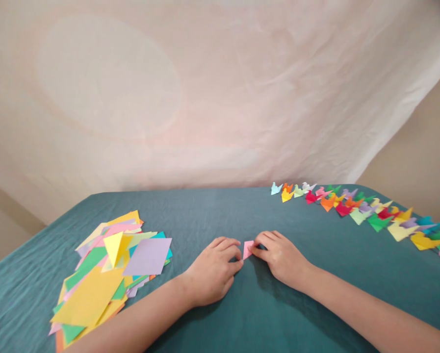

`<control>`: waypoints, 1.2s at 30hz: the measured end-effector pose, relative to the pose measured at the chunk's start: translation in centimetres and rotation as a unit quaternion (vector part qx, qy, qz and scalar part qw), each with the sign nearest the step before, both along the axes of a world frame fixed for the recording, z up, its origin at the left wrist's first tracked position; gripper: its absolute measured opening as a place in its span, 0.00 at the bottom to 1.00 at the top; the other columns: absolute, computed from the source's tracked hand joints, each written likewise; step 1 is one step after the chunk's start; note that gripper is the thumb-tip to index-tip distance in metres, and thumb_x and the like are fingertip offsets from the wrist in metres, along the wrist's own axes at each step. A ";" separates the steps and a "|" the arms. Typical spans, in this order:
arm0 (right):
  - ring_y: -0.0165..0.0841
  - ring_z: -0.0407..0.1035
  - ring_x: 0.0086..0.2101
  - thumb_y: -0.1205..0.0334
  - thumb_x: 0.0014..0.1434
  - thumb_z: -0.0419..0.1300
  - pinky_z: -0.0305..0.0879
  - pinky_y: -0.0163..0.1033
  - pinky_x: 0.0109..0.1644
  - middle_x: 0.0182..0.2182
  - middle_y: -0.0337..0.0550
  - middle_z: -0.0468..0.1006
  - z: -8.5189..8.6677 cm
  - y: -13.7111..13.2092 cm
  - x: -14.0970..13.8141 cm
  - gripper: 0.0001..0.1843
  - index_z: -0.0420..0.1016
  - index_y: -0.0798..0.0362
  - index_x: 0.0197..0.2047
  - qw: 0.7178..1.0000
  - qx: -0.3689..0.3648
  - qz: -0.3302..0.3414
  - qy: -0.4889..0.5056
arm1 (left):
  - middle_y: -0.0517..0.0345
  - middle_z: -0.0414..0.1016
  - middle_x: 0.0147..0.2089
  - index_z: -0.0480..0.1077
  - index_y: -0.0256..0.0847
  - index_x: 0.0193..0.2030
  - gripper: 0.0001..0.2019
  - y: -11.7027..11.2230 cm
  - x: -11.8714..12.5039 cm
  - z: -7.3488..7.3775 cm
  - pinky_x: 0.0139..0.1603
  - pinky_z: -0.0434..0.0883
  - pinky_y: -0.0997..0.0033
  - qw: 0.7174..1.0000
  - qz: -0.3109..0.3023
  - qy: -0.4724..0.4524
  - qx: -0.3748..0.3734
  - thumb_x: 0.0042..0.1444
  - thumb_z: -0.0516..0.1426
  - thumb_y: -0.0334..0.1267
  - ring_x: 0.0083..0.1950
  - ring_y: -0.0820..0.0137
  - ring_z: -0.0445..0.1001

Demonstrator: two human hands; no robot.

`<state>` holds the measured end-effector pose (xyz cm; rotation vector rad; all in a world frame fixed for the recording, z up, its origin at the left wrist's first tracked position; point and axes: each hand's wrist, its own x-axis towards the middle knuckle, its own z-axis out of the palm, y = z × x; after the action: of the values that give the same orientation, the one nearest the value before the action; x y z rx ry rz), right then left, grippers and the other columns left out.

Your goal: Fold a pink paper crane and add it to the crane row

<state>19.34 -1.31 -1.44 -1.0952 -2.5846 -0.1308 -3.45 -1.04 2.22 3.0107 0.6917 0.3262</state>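
A small piece of folded pink paper (247, 249) stands between my two hands, low over the middle of the cloth-covered table. My right hand (278, 256) pinches its right edge between thumb and fingers. From the other side, my left hand (216, 267) has its fingers curled, with thumb and index fingertip closed at the paper's lower left corner. The fingertips hide parts of the paper's edges.
Loose coloured paper squares lie in a heap (90, 294) to the left, a lilac square (148, 256) and a folded yellow piece (114, 246) on top. Rows of small folded paper birds (357, 214) line the right far edge of the green tablecloth (205, 211). Behind hangs a pale sheet (220, 98).
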 end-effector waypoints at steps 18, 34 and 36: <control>0.37 0.62 0.41 0.69 0.62 0.50 0.57 0.42 0.43 0.38 0.47 0.71 0.4 -0.2 0.0 0.14 0.71 0.54 0.48 0.999 0.021 0.012 -0.023 | 0.53 0.65 0.55 0.60 0.40 0.57 0.19 -0.4 1.2 -0.3 0.61 0.55 0.57 0.999 0.048 0.004 -0.011 0.61 0.49 0.43 0.59 0.62 0.58; 0.36 0.63 0.41 0.71 0.61 0.51 0.57 0.41 0.42 0.41 0.46 0.71 0.7 0.3 1.1 0.14 0.72 0.51 0.47 0.999 -0.002 -0.001 -0.047 | 0.51 0.66 0.52 0.61 0.39 0.56 0.17 -0.4 1.2 -0.3 0.62 0.53 0.57 0.999 0.042 0.009 0.005 0.62 0.48 0.42 0.61 0.61 0.56; 0.36 0.63 0.41 0.71 0.61 0.51 0.57 0.41 0.42 0.40 0.47 0.71 0.7 0.3 1.1 0.14 0.72 0.51 0.47 0.999 0.000 -0.001 -0.046 | 0.51 0.66 0.52 0.61 0.39 0.56 0.17 -0.4 1.2 -0.3 0.62 0.54 0.57 0.999 0.044 0.002 0.007 0.62 0.49 0.41 0.61 0.61 0.57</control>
<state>20.45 -0.99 -0.75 -1.1162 -2.6652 -0.1852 -2.24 -1.46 1.93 3.0016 0.8270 0.3296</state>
